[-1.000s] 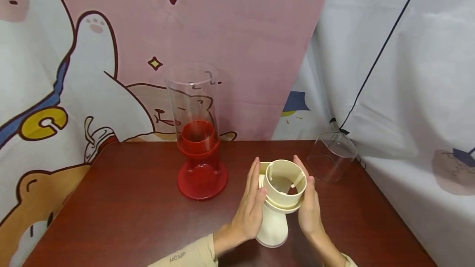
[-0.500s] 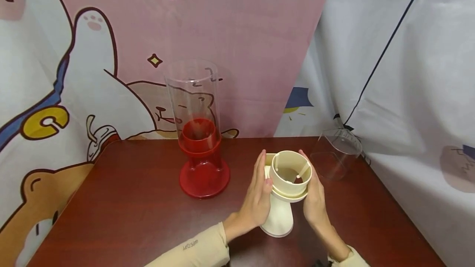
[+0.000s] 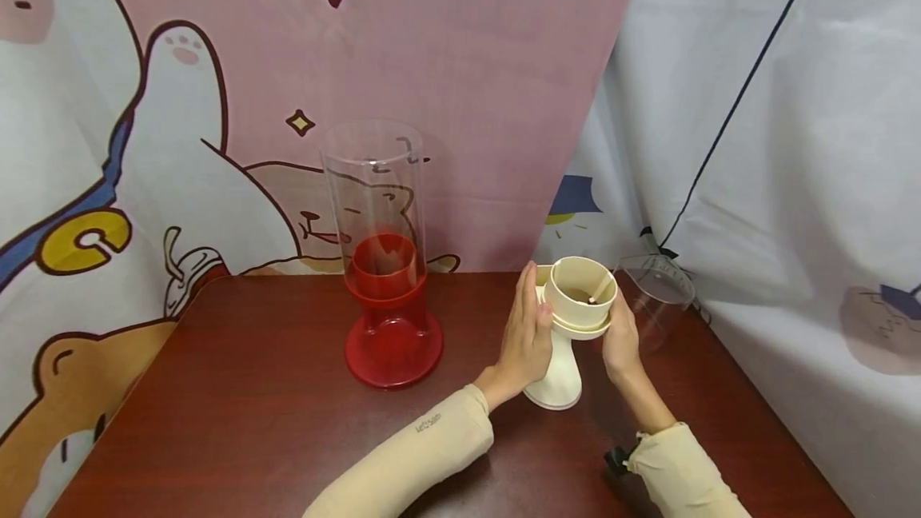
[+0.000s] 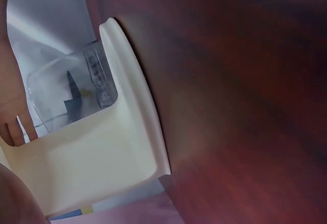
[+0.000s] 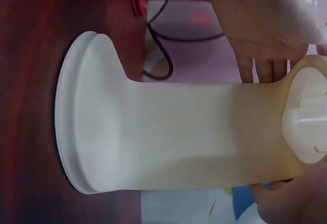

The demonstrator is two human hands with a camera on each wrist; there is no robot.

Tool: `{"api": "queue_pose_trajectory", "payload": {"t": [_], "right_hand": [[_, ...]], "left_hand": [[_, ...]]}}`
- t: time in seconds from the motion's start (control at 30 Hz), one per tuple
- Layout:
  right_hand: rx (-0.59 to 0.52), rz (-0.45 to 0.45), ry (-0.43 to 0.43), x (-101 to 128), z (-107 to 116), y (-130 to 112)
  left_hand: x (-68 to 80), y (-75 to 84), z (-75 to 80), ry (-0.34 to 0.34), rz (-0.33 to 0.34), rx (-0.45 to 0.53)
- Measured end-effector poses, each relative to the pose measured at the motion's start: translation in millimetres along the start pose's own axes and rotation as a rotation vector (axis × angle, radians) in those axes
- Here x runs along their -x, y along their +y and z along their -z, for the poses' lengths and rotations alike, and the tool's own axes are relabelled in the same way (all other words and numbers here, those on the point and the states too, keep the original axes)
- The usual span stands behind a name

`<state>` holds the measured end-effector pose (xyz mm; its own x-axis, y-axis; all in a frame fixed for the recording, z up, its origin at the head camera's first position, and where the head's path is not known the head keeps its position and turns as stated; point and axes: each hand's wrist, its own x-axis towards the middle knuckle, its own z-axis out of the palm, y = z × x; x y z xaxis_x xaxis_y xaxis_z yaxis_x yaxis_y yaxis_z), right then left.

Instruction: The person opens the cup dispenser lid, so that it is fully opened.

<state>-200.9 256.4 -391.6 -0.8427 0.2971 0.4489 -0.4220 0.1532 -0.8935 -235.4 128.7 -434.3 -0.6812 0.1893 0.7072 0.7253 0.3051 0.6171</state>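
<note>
A cream plastic dispenser stand [image 3: 564,374], with an open round collar on top, a narrow neck and a rounded foot, stands upright between my hands. My left hand [image 3: 527,338] holds its upper part from the left, thumb towards me. On the other side my right hand [image 3: 621,338] grips the collar. In the right wrist view the stand's foot [image 5: 87,116] is at the table surface; I cannot tell whether it touches. Some fingers of both hands are hidden behind the stand.
A red stand [image 3: 392,342] carrying a tall clear cylinder [image 3: 374,190] is at the back of the brown table [image 3: 252,390]. A clear plastic container [image 3: 665,286] sits at the back right, partly behind the right hand. Printed cloth [image 3: 468,102] hangs behind the table.
Both hands have moved the cream stand away from me and somewhat to the right, closer to the clear container. The red stand and its cylinder have stayed put.
</note>
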Motion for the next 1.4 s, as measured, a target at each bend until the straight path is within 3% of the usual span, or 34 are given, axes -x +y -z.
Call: {"api": "queue_pose_trajectory", "payload": {"t": [0.1, 0.37, 0.5, 0.63, 0.83, 1.0, 1.1, 1.23, 1.4], "right_hand": [[-0.131, -0.022, 0.007, -12.8, 1.2, 9.7], [-0.152, -0.064, 0.031, -45.7, 7.5, 23.6], [-0.178, -0.076, 0.026, -53.0, 6.4, 29.2], [-0.191, -0.083, 0.025, -52.9, 7.7, 30.7], [-0.042, -0.094, 0.053, -49.5, 13.8, 27.5], [-0.148, -0.062, -0.131, -49.8, 18.7, 27.1], [-0.158, -0.075, -0.212, -46.7, 25.2, 25.9], [-0.113, -0.105, -0.243, -38.3, 35.7, 25.5], [-0.044, -0.094, -0.275, -20.3, 43.6, 27.0]], "left_hand": [[-8.9, -5.6, -8.0, 0.003, 0.006, -0.025], [-36.0, -18.8, -24.8, 0.011, -0.016, -0.124], [-41.1, -24.5, -26.6, 0.014, -0.013, -0.158], [-40.6, -24.3, -26.7, 0.004, -0.006, -0.165], [-40.7, -21.9, -25.1, -0.059, 0.017, -0.127], [-39.6, -22.0, -16.5, -0.092, 0.065, -0.080], [-36.6, -18.9, -9.0, -0.103, 0.106, -0.026], [-27.8, -11.0, 2.5, -0.128, 0.160, 0.050], [-5.2, 0.0, 21.0, -0.140, 0.233, 0.169]]}}
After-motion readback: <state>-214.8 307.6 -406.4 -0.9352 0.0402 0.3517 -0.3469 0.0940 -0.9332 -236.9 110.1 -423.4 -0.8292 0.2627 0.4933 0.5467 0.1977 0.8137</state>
